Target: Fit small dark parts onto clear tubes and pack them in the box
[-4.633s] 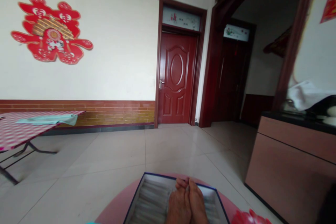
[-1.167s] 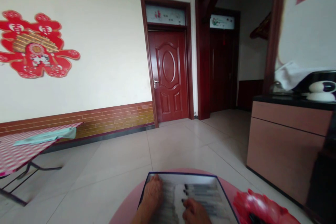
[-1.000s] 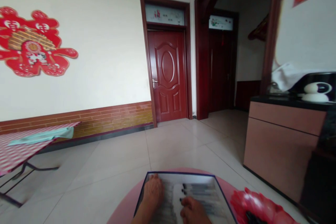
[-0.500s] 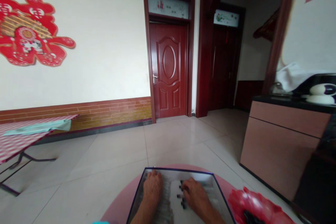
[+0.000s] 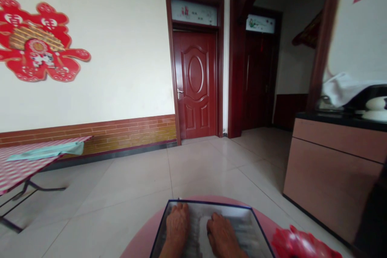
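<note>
A shallow blue-rimmed box (image 5: 211,202) with pale inner walls lies before me. Clear, thin rod-like items (image 5: 194,225) line its left side, and similar blurred rods (image 5: 246,231) lie on the right. Between them runs a white strip (image 5: 204,234). My left hand (image 5: 177,223) lies flat over the left-hand rods, fingers toward the far wall. My right hand (image 5: 222,234) is over the inner ends of the right-hand rods, its fingers curled downward; a small dark tip shows beside them. What lies under its fingers is hidden.
The box rests on a round pink surface (image 5: 142,236). A crumpled red plastic bag (image 5: 302,244) lies to the right. Farther off stand a brown cabinet (image 5: 335,173) at right and a checkered folding table (image 5: 27,169) with a mint-green cloth (image 5: 45,151) at left.
My hands were together over the box, then parted to its two sides. Lately my right hand shifted among the dark-tipped rods and now covers their ends; my left hand stays on the left.
</note>
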`<state>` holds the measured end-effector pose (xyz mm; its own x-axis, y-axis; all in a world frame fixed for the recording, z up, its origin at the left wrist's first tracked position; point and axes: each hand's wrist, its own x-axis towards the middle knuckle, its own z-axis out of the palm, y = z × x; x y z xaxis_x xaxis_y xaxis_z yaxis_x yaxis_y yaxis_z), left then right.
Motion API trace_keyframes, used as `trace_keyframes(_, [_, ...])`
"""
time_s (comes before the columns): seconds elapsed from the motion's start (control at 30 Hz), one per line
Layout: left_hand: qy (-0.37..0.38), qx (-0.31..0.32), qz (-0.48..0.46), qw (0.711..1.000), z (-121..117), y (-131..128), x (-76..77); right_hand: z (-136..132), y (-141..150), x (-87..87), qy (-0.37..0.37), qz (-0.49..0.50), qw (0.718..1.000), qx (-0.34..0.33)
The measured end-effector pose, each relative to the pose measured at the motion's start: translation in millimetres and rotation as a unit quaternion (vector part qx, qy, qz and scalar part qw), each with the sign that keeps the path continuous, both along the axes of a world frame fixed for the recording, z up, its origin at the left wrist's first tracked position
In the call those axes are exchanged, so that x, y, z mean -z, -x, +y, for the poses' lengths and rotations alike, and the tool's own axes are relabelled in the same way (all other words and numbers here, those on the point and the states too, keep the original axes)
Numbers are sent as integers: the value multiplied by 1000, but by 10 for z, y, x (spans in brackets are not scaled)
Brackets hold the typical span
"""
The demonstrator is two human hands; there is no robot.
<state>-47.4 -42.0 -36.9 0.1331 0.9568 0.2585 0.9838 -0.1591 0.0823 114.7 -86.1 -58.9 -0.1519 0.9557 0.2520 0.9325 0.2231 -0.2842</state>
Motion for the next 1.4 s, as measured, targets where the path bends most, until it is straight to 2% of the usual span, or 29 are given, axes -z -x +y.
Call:
trace_keyframes(0.13, [0,9,-19,1000,-60,-30,-76,2,13,-307,10,20,1000,10])
trace_keyframes(0.27, [-24,53,-81,995,-130,-117,-149,30,-19,-564,-43,96,994,-5])
trace_keyframes(0.37, [-6,95,-154,983,-159,-227,-223,77,-96,-670,-82,231,970,-5])
trace_keyframes(0.43, [45,126,-199,971,-174,-317,-303,93,-163,-702,-82,342,936,30])
trace_keyframes(0.5, [95,150,-237,955,-195,-416,-387,83,-225,-696,-62,443,890,85])
trace_keyframes(0.6, [119,175,-278,937,-226,-559,-419,47,-269,-603,-9,554,822,131])
trace_keyframes(0.7, [93,198,-296,930,-212,-649,-264,50,-247,-435,36,600,789,126])
trace_keyframes(0.83, [12,212,-253,944,-121,-649,33,125,-234,-250,75,627,764,132])
trace_keyframes(0.93, [-61,198,-187,960,-90,-603,106,154,-292,-252,116,616,769,121])
trace_keyframes(1.03, [-105,187,-141,966,-130,-573,41,132,-352,-349,153,584,791,99])
trace_keyframes(1.13, [-115,171,-129,970,-196,-579,-55,98,-357,-397,173,555,808,90])
trace_keyframes(1.3, [-93,161,-95,978,-226,-656,-59,103,-304,-209,105,547,824,103])
trace_keyframes(1.4, [-141,161,-88,973,-203,-696,22,112,-285,-118,79,564,815,102])
